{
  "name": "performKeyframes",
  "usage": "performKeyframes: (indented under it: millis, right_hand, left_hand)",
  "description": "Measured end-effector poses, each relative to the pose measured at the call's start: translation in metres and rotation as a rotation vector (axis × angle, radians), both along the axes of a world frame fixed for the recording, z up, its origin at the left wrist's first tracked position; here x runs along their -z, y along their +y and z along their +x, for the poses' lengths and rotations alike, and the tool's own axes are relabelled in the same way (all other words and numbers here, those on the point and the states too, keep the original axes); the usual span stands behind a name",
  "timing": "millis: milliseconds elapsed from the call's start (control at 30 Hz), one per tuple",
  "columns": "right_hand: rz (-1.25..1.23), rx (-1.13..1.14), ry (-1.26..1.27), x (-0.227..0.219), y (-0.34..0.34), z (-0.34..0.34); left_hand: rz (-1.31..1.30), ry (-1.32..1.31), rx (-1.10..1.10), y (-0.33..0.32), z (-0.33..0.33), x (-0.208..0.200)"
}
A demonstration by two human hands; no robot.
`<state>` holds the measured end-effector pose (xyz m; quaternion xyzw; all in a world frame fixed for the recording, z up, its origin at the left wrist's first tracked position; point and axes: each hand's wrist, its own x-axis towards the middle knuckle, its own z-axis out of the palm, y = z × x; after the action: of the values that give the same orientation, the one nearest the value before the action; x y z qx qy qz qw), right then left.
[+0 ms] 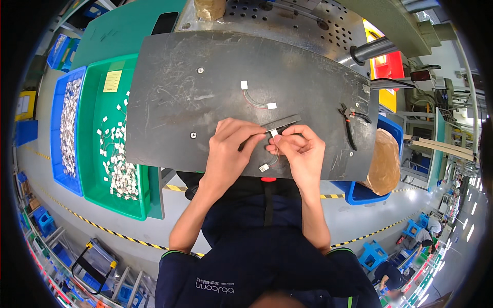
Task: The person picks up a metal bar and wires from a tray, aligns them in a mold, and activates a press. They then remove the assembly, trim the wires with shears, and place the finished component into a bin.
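Observation:
My right hand [304,150] pinches a small wire harness by a white connector [273,133] between thumb and forefinger. Its thin wires curve down to a second white connector [264,168] hanging near the table's front edge. My left hand [232,146] is closed, thumb and forefinger pressed together right beside the held connector. What those fingertips grip is too small to make out. Just beyond both hands lies a narrow grey metal bar [281,122]. Farther up the dark work surface [169,97] rests another wire harness [250,100] with a white connector at each end.
Orange-and-black cutting pliers [350,126] lie to the right. On the left stand a green bin [92,154] of loose harnesses and a blue bin [57,128] full of small parts. A blue crate [354,197] with a brown bag [385,161] sits at the right edge. Machine metalwork [287,25] borders the back.

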<state>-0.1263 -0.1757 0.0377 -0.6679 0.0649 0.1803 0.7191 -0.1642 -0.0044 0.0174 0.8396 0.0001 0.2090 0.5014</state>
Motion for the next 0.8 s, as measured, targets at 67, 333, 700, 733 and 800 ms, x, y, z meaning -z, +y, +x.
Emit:
performKeyframes:
  millis: [67, 333, 700, 733, 800]
  right_hand:
    - [0.021, 0.007, 0.026, -0.001, -0.002, 0.001]
    - [0.004, 0.042, 0.042, -0.01, 0.003, 0.001]
    - [-0.783, -0.1, -0.589, -0.032, 0.032, 0.048]
    - [-0.778, -0.112, -0.84, -0.027, 0.044, 0.057]
    - [-0.915, -0.201, -0.954, -0.007, 0.065, 0.067]
  left_hand:
    - [-0.016, 0.092, 0.01, 0.002, 0.001, -0.002]
    - [-0.098, 0.066, 0.023, 0.004, 0.001, -0.001]
    - [-0.114, 0.05, 0.036, 0.003, -0.001, 0.001]
    - [-0.103, 0.04, 0.047, 0.003, 0.0, -0.001]
    - [-0.093, 0.029, 0.067, 0.002, 0.0, 0.001]
